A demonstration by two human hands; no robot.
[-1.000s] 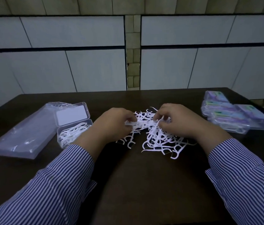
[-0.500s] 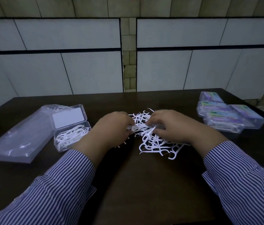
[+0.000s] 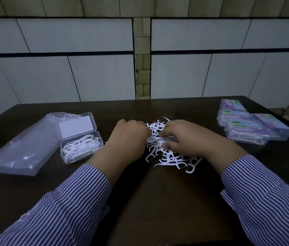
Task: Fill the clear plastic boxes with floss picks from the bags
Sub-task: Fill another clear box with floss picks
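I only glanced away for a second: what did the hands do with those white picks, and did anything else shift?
The left hand and right hand drew closer together, gathering a bunch of floss picks between them. The open box, empty bag and closed boxes stayed where they were.

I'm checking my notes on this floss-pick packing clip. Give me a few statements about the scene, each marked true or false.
1. The open clear box left of the hands already holds floss picks. True.
2. The loose floss picks lie in a pile between the hands. True.
3. The closed boxes sit on the person's left. False: they sit on the right.
4. The left hand rests on the plastic bag. False: it is at the pile.
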